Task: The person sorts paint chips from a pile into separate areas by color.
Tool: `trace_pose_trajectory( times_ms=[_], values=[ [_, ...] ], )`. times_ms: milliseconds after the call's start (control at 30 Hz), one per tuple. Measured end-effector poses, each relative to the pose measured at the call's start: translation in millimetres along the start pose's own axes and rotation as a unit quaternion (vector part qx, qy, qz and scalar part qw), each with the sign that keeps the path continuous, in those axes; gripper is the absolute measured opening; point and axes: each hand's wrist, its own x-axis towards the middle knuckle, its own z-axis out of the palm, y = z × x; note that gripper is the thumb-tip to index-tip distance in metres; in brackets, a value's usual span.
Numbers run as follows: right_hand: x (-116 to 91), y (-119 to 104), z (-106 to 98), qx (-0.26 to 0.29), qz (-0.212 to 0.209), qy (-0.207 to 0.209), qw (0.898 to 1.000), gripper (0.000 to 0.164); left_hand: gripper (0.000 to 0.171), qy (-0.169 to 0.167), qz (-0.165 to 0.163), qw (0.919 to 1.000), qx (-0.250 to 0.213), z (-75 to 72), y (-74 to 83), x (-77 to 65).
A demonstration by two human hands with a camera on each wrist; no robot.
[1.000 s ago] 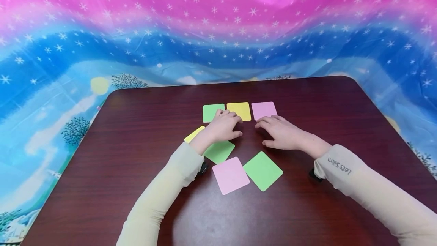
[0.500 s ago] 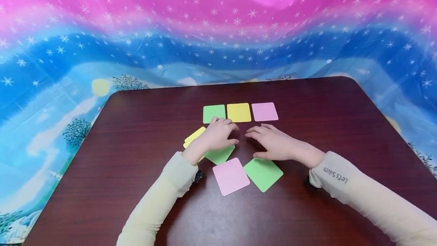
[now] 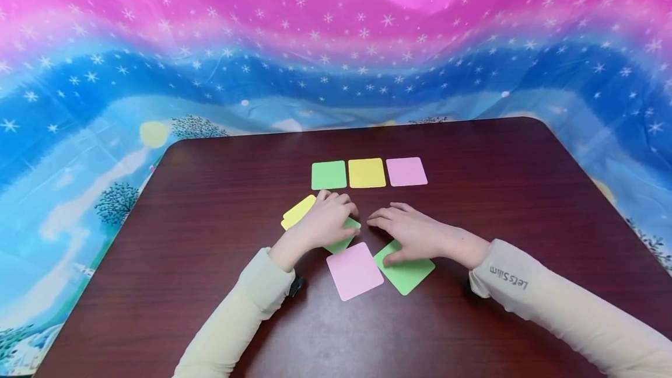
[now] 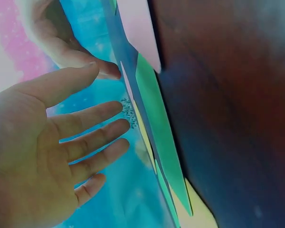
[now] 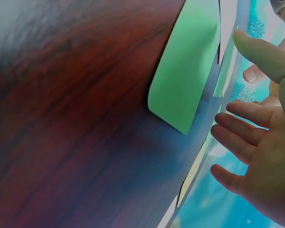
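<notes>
My left hand is over a green square card, with two overlapping yellow cards partly covered by it on the left. Its fingers are spread with nothing between them, and the left wrist view shows the bare palm above the cards. My right hand hovers over another green card, thumb over that card's upper left part. The right wrist view shows loosely spread fingers holding nothing. A pink card lies below and between the hands, its right edge meeting the right green card.
Beyond the hands, a green card, a yellow card and a pink card lie side by side in a row. The dark wooden table has rounded far corners. A colourful printed cloth hangs behind it.
Both hands have drawn back toward the body from the far row, which now shows fully. My right hand has come over the near green card. The cards have stayed in place.
</notes>
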Motion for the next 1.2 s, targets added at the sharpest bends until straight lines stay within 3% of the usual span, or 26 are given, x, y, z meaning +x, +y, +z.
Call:
trace_pose_trajectory(
  times_ms=[167, 567, 1000, 1200],
  values=[
    [1.1, -4.9, 0.8, 0.001, -0.009, -0.005, 1.0, 0.073, 0.035, 0.018, 0.008, 0.9998, 0.001, -1.3, 3.6, -14.8],
    [5.1, -13.7, 5.0, 0.002, -0.029, -0.015, 0.999, 0.077, 0.054, -0.003, 0.006, 0.9985, 0.054, 1.1, 19.7, -44.7],
    [5.3, -19.1, 8.0, 0.0, -0.042, -0.013, 0.999, 0.072, 0.064, -0.015, -0.004, 0.9963, 0.084, 5.6, 33.9, -56.2],
    [4.8, -19.6, 8.1, 0.002, -0.052, -0.01, 0.999, 0.067, 0.07, -0.022, 0.004, 0.9926, 0.119, 6.5, 38.9, -56.6]
  ],
)
